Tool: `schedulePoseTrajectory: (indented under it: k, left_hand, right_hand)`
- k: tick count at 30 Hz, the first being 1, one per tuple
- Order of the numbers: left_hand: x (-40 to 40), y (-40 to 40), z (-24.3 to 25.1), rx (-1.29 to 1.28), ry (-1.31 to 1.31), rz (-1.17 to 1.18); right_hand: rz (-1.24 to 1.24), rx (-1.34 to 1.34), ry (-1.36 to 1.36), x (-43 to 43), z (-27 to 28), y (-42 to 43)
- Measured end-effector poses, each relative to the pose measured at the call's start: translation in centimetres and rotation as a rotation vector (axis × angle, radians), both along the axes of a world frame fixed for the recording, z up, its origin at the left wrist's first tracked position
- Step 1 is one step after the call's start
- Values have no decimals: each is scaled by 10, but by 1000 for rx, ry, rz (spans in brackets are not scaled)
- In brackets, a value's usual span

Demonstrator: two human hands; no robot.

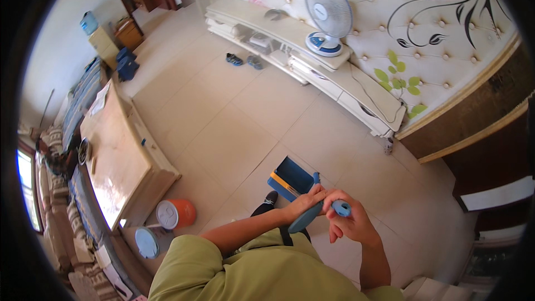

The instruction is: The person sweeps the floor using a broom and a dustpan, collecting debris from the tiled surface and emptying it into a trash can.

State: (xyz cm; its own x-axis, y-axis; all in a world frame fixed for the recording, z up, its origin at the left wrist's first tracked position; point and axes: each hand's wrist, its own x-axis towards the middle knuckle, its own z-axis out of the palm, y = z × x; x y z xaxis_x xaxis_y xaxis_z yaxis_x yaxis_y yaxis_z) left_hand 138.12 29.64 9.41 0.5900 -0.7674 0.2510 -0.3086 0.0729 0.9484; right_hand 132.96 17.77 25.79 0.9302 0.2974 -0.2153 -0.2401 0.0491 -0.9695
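In front of me, low near my feet, is a blue dustpan-like tray (294, 173) with a yellow-orange strip along one edge. My left hand (307, 202) is closed around a blue part whose narrow end (316, 177) sticks out beyond the fingers. Below that hand a flat, rounded grey-blue piece (306, 218) shows; its exact kind cannot be told. My right hand (349, 217) grips a light blue handle (342, 208), its hollow end facing up. The two hands are close together. They hide how the blue parts join.
A wooden table (121, 133), an orange bucket (180, 213) and a bucket with a light blue lid (147, 242) stand left. Ahead are shoes (234, 59) and a white low cabinet (342, 79) bearing a fan (328, 12). A person (58, 161) sits far left. Dark steps (493, 171) lie right.
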Motion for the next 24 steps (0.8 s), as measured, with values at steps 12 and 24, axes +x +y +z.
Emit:
schedulePoseTrajectory:
  k: [12,24]
  left_hand:
    - [34,-74,19,-178,-152,-272]
    - [-42,-223,36,-118,-301,-599]
  right_hand:
    - [-147,-259,14,-16,33,-52]
    - [-1048,102,-160,-145,15,-156]
